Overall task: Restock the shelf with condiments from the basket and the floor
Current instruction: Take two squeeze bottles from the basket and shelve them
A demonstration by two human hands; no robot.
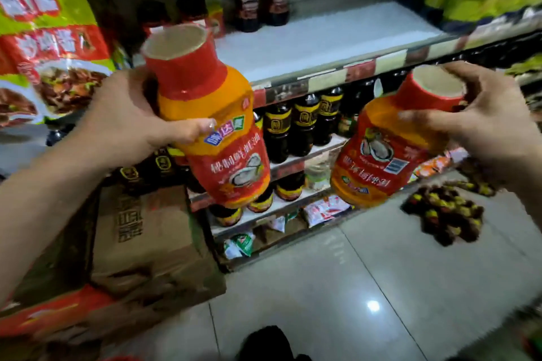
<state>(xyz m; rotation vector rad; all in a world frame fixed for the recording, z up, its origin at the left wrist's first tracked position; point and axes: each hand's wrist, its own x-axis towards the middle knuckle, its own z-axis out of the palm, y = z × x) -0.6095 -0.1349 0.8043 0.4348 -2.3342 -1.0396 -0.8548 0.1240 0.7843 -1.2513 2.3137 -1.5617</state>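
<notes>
Each hand grips an orange bottle before the shelf's front edge — left hand around one bottle, right hand apparently clamping the other bottle.

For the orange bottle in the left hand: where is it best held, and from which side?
Around the shoulder just under the red cap, from the left, as the left hand does: the orange bottle narrows there, so fingers and thumb wrap it. That leaves the base free to set on the white shelf.
</notes>
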